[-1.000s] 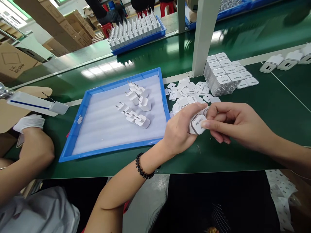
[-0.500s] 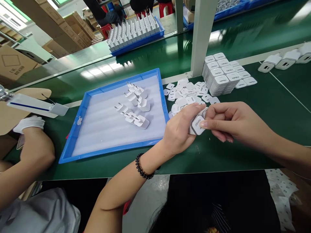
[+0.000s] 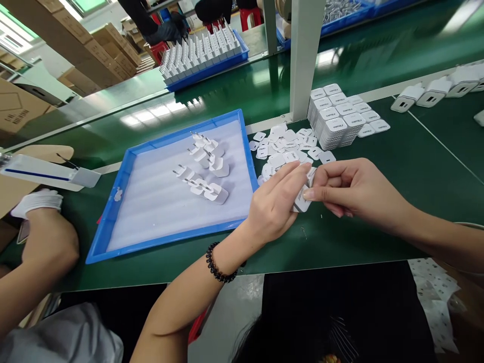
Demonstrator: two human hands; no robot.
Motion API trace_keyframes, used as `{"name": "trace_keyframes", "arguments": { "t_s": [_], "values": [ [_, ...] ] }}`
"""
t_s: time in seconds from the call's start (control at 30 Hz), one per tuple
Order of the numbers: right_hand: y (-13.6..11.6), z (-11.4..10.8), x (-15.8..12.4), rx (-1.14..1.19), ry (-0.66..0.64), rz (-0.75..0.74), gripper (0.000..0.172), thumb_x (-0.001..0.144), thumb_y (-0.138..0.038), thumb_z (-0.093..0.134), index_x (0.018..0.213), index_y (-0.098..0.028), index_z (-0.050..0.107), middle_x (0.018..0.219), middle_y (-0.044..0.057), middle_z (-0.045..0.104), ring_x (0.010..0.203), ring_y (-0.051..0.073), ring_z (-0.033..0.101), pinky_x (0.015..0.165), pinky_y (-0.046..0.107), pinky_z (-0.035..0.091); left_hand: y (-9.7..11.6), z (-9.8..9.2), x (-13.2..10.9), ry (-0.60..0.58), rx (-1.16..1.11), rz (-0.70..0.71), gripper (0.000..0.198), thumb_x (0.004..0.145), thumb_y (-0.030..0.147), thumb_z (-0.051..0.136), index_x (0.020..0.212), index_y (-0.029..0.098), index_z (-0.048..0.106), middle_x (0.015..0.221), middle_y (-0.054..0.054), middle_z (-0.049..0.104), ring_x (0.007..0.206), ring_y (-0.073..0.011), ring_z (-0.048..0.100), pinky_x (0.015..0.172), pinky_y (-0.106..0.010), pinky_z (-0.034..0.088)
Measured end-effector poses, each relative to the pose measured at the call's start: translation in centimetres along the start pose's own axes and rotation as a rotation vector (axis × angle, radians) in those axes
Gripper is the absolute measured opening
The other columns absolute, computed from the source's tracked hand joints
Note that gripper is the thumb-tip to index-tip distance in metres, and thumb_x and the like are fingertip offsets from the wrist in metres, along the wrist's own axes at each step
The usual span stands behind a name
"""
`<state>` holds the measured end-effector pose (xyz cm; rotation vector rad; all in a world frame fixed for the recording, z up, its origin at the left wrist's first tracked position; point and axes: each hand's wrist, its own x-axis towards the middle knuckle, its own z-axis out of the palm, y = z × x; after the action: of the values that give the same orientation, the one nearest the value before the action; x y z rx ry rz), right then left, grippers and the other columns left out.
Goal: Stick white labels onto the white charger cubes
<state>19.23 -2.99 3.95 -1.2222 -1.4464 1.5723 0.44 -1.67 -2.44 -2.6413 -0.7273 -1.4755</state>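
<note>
My left hand (image 3: 274,204) is curled round a few white rounded-square printed cards (image 3: 301,202), which are partly hidden under its fingers. On the right edge of the top card, the thumb and forefinger of my right hand (image 3: 344,189) are pinched together. Just behind both hands lies a loose heap of similar white cards (image 3: 287,143), some with small slots. Farther back stand neat stacks of printed cards (image 3: 336,118).
Left of my hands is a blue tray (image 3: 166,234) with several white plug chargers (image 3: 215,193). More chargers (image 3: 433,95) line the back right. A post (image 3: 302,60) rises behind the cards. A co-worker's gloved hand (image 3: 40,202) rests at far left.
The view has shifted slightly to the right. The left hand's fingers now cover more of the cards, while the right hand keeps its pinch at their edge.
</note>
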Motion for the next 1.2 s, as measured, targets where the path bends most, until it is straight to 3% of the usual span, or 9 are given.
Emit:
{"name": "trace_keyframes", "arguments": {
  "t_s": [0.17,0.47,0.77,1.03,1.2],
  "values": [
    [-0.19,-0.01,-0.06,-0.021,0.004,-0.011,0.045,0.074,-0.045,0.087,0.054,-0.018,0.056,0.038,-0.005,0.050,0.036,0.003,0.038,0.040,0.021,0.027,-0.04,-0.11,0.25,0.017,-0.005,0.047,0.053,0.096,0.015,0.059,0.145,0.010,0.039,0.127,-0.019,0.069,0.130,-0.0283,0.063,0.103,-0.043,0.061],
    [-0.11,0.20,-0.23,0.040,-0.002,0.018,0.041,0.075,-0.042,0.087,0.058,-0.018,0.058,0.040,-0.005,0.050,0.037,0.005,0.040,0.040,0.022,0.027,0.35,0.03,0.07,0.020,0.001,-0.011,0.059,0.097,0.018,0.059,0.149,0.012,0.033,0.128,-0.017,0.068,0.131,-0.0268,0.063,0.105,-0.041,0.060],
    [-0.01,0.14,0.02,0.148,-0.043,0.082,0.041,0.073,-0.043,0.087,0.059,-0.018,0.058,0.042,-0.007,0.047,0.039,0.004,0.036,0.041,0.022,0.027,-0.05,0.11,-0.14,-0.003,0.040,-0.025,0.062,0.099,0.025,0.058,0.152,0.019,0.027,0.133,-0.015,0.067,0.134,-0.0263,0.061,0.103,-0.039,0.061],
    [0.20,0.46,-0.48,0.189,-0.042,0.045,0.038,0.075,-0.039,0.088,0.061,-0.018,0.058,0.042,-0.007,0.049,0.039,0.004,0.038,0.041,0.021,0.027,0.23,0.34,0.34,0.101,0.095,0.069,0.053,0.096,0.020,0.061,0.144,0.013,0.039,0.125,-0.017,0.071,0.128,-0.0263,0.065,0.098,-0.038,0.063],
    [0.23,0.46,-0.60,0.188,-0.049,0.036,0.038,0.076,-0.041,0.086,0.062,-0.019,0.058,0.042,-0.007,0.051,0.038,0.004,0.039,0.040,0.021,0.028,0.27,0.30,0.23,0.098,0.069,0.040,0.051,0.097,0.023,0.062,0.143,0.018,0.039,0.127,-0.013,0.071,0.130,-0.0256,0.064,0.101,-0.038,0.062]
  ]
}}
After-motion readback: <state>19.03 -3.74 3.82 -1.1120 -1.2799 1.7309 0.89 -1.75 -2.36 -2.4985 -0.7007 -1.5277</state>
